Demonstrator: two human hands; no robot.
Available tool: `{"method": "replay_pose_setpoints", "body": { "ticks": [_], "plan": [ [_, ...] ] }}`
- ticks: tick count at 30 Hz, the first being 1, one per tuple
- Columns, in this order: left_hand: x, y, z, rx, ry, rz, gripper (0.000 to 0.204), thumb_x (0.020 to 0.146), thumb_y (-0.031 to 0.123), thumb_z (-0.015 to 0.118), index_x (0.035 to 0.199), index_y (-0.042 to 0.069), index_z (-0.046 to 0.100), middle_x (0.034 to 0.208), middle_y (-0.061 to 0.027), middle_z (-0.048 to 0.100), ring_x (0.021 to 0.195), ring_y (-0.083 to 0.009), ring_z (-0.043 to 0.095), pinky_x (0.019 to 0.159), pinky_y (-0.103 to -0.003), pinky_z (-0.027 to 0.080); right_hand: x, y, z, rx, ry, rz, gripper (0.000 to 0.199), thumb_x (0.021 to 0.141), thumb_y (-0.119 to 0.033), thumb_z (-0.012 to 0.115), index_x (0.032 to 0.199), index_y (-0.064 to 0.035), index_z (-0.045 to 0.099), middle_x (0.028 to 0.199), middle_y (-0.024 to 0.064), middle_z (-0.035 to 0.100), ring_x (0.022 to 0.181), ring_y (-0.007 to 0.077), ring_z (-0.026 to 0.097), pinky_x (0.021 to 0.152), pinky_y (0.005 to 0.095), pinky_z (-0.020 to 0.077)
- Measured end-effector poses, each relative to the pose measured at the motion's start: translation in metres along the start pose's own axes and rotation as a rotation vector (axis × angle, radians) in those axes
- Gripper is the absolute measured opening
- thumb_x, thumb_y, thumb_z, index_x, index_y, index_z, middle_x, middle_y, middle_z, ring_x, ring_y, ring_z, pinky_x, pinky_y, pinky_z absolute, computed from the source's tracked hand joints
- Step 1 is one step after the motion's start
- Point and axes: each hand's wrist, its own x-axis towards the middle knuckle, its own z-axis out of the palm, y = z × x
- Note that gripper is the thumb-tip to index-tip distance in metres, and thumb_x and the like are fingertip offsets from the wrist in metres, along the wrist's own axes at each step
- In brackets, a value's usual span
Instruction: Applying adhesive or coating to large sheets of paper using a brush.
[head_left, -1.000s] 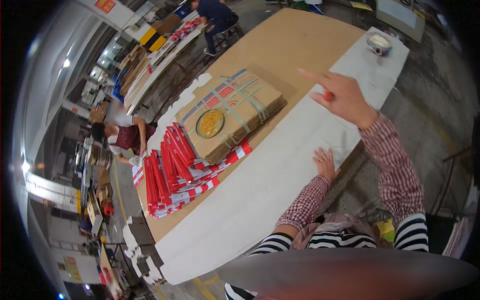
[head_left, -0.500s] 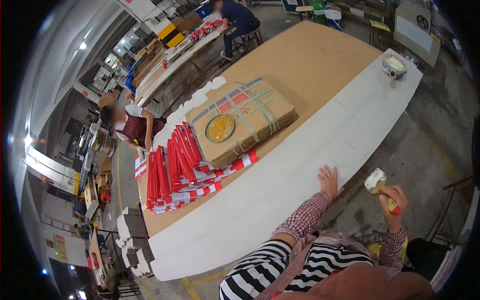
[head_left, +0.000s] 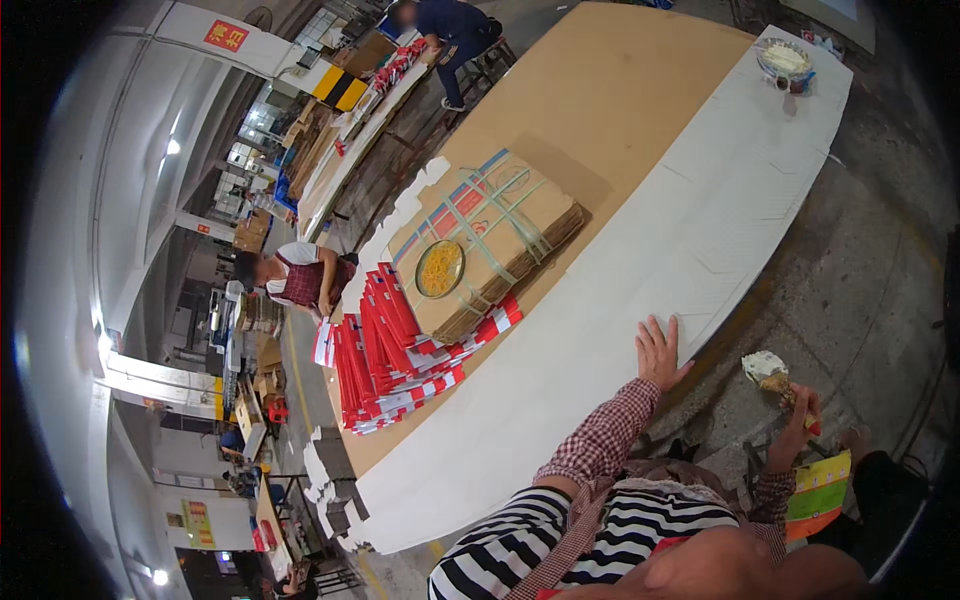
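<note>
My left hand (head_left: 660,355) lies flat, fingers spread, on the long white sheet (head_left: 540,375) near its right edge. Off that edge, over the floor, my right hand (head_left: 797,428) grips the handle of a brush (head_left: 768,370). White paste coats the brush's bristles, which point up and to the left. At the far right end of the sheet stands a bowl (head_left: 784,62) of white paste. A strapped stack of flat cardboard (head_left: 500,225) sits farther in on the table, carrying a round dish (head_left: 440,268) of small yellow-orange pieces.
Red-and-white folded pieces (head_left: 385,345) lie fanned beside the cardboard stack. Brown board (head_left: 620,90) covers the table's far part. A co-worker (head_left: 305,275) is at the table's left side, and another person (head_left: 455,40) sits farther back. A yellow-green sheet (head_left: 818,490) shows beside my right arm.
The whole view has shifted and turned somewhat. My right hand, still holding the brush, is slightly lower and farther right. My left hand stays flat on the white sheet.
</note>
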Motion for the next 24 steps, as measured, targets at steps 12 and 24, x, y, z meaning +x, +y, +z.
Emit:
{"method": "replay_pose_setpoints", "body": {
  "ticks": [12,24],
  "plan": [
    [0.001,0.005,-0.017,0.050,-0.137,-0.011,0.095,0.079,0.051,0.062,0.147,0.010,0.009,0.142,-0.0404,0.009,0.129,-0.0589,0.014,0.101,-0.062,0.026,-0.002,-0.001,-0.003,-0.026,-0.040,-0.014,0.026,0.096,-0.027,0.050,0.096,-0.0032,0.061,0.095,0.0032,0.059,0.082,0.0110,0.054,0.070,0.0281,0.0445],
    [0.002,0.003,-0.009,0.074,-0.108,-0.013,0.098,0.078,0.054,0.061,0.148,0.010,0.007,0.142,-0.0409,0.008,0.128,-0.0603,0.016,0.099,-0.063,0.027,-0.010,-0.023,-0.009,-0.039,0.068,-0.043,0.027,0.098,-0.024,0.045,0.098,-0.0005,0.059,0.096,0.0055,0.059,0.083,0.0125,0.055,0.073,0.0265,0.0437]
  ]
}}
